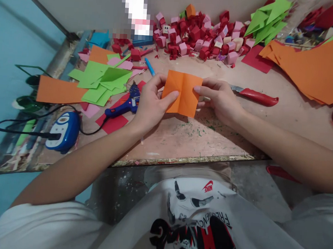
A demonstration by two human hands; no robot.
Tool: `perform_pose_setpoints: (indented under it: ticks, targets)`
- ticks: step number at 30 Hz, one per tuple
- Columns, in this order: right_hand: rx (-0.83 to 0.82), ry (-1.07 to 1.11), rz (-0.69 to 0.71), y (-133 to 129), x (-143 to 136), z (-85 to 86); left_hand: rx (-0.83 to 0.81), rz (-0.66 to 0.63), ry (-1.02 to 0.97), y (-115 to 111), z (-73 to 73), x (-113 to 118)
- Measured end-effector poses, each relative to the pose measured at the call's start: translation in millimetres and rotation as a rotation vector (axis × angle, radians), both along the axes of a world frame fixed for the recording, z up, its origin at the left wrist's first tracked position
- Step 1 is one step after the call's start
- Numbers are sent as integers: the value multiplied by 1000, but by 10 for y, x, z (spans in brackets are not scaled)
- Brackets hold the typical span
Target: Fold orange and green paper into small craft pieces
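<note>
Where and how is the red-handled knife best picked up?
Probably by the middle of its red handle, coming from the right: the long handle lies exposed on that side, while the blade points left, towards the right hand.

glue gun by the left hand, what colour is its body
The glue gun is blue, seen best in the head view.

A pale blue wall [14, 32] stands left of the worn wooden bench [165, 143], its front edge rough. A grey panel [86, 7] rises behind. Below, the grey floor [253, 186] shows white specks.
</note>
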State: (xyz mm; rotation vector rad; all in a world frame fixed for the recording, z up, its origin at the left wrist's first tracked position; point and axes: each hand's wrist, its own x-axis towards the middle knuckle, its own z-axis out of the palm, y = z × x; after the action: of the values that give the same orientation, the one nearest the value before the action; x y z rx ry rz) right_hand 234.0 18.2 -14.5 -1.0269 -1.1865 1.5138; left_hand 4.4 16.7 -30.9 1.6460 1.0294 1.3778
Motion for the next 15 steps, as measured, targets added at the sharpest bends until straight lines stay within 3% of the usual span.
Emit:
perform_pose_setpoints:
  ticks: [6,12,15]
  targets:
    - [-26,14,104,-48,-23,19,-35,-49,-74,1,-33,10]
    - [-28,-13,3,-18,-14,75,-49,-42,-50,15,-57,-3]
    - [-15,-82,24,-12,-5,69,-56,-46,-37,17,-67,-4]
